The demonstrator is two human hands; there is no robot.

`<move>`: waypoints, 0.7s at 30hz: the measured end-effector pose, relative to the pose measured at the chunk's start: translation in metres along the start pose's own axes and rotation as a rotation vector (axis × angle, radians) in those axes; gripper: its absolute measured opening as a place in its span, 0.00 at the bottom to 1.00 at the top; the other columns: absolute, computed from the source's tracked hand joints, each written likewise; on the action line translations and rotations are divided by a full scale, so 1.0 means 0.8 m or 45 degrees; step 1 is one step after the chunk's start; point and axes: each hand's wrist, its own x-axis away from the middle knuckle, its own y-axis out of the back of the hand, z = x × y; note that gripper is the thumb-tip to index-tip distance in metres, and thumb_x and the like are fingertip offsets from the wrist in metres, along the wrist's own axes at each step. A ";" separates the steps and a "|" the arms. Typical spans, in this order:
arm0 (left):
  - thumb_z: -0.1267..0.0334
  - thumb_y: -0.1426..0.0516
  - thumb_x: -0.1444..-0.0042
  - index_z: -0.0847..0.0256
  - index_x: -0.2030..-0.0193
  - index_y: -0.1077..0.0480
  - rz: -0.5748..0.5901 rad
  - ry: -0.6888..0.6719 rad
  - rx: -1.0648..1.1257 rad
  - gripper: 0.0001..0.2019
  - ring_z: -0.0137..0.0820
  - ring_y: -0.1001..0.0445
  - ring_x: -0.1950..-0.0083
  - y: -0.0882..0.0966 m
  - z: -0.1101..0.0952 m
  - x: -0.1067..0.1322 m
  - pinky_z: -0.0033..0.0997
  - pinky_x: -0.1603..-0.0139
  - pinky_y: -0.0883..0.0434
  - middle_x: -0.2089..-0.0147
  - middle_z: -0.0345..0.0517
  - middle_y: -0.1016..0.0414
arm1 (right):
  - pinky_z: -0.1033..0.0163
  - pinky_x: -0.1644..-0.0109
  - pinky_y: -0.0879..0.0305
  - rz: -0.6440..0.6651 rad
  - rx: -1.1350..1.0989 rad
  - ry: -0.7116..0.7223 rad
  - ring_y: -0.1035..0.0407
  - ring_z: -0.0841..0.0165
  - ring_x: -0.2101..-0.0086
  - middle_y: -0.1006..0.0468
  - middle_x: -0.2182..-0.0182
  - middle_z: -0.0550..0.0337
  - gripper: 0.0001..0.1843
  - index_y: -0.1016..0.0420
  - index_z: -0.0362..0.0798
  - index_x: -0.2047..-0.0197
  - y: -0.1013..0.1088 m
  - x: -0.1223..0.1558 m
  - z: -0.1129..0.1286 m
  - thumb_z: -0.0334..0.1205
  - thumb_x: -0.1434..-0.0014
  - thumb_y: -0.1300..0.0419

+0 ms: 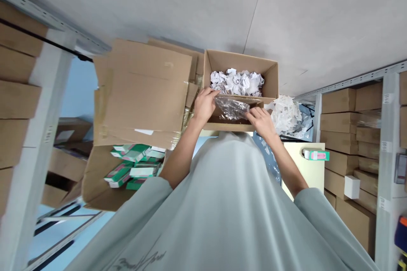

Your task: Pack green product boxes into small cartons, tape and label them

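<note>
An open cardboard box point(270, 80) sits in front of me, with crumpled white paper point(237, 82) filling its far half. Both my hands hold a clear crinkled plastic bag point(232, 108) over the box's near part. My left hand point(205, 103) grips the bag's left end, fingers curled at the edge of the paper. My right hand point(262, 120) pinches the bag's right end near the box's front wall. Whatever is inside the bag is too unclear to name.
A large flattened carton point(143, 89) lies to the left, above an open carton of green and white small boxes point(135, 171). More crumpled paper point(288, 114) lies right of the box. A pink and green box point(314, 155) rests on a pale table. Shelves of cartons point(346, 135) flank both sides.
</note>
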 end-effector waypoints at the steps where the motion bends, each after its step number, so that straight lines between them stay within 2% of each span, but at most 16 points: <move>1: 0.78 0.47 0.35 0.57 0.35 0.16 0.004 -0.001 -0.007 0.28 0.47 0.21 0.37 0.000 0.000 0.000 0.48 0.29 0.25 0.41 0.52 0.17 | 0.50 0.38 0.29 0.094 0.020 -0.014 0.26 0.54 0.44 0.15 0.47 0.45 0.18 0.13 0.50 0.44 -0.006 -0.002 0.004 0.33 0.19 0.47; 3: 0.76 0.47 0.33 0.58 0.35 0.16 0.009 -0.006 -0.019 0.27 0.48 0.21 0.37 0.001 -0.001 0.000 0.48 0.30 0.24 0.40 0.54 0.17 | 0.48 0.37 0.29 0.210 0.050 -0.093 0.27 0.51 0.41 0.17 0.39 0.41 0.15 0.11 0.49 0.47 -0.009 -0.006 0.009 0.32 0.22 0.41; 6: 0.75 0.48 0.32 0.59 0.34 0.16 0.011 -0.016 -0.042 0.27 0.49 0.22 0.37 0.000 -0.003 0.000 0.49 0.30 0.24 0.40 0.55 0.17 | 0.48 0.34 0.29 0.209 0.065 -0.219 0.28 0.50 0.36 0.23 0.29 0.41 0.13 0.10 0.49 0.46 0.004 -0.012 0.011 0.34 0.24 0.38; 11: 0.76 0.48 0.33 0.57 0.35 0.16 -0.002 -0.002 -0.056 0.27 0.48 0.21 0.36 -0.002 -0.003 0.001 0.48 0.30 0.24 0.40 0.54 0.17 | 0.52 0.36 0.28 0.080 0.040 -0.312 0.23 0.52 0.41 0.16 0.41 0.41 0.20 0.15 0.45 0.37 0.046 -0.060 -0.002 0.38 0.18 0.47; 14: 0.76 0.47 0.33 0.55 0.36 0.15 -0.006 0.005 -0.026 0.27 0.48 0.21 0.37 -0.002 -0.003 0.002 0.49 0.30 0.23 0.40 0.53 0.16 | 0.51 0.37 0.26 0.068 0.033 -0.380 0.22 0.50 0.40 0.16 0.40 0.39 0.21 0.17 0.43 0.34 0.060 -0.109 -0.017 0.36 0.19 0.46; 17: 0.76 0.47 0.34 0.52 0.36 0.15 -0.021 0.003 -0.006 0.28 0.47 0.20 0.38 -0.002 -0.004 0.004 0.49 0.30 0.23 0.40 0.50 0.15 | 0.48 0.35 0.25 0.158 0.012 -0.325 0.20 0.48 0.39 0.16 0.38 0.38 0.21 0.18 0.43 0.32 0.055 -0.161 -0.025 0.34 0.22 0.42; 21: 0.77 0.46 0.35 0.54 0.38 0.14 -0.029 0.034 -0.019 0.27 0.47 0.20 0.38 -0.003 -0.007 0.006 0.49 0.29 0.23 0.42 0.51 0.15 | 0.44 0.30 0.26 0.329 0.032 -0.118 0.21 0.46 0.36 0.16 0.36 0.35 0.22 0.17 0.42 0.32 0.022 -0.239 -0.017 0.32 0.26 0.37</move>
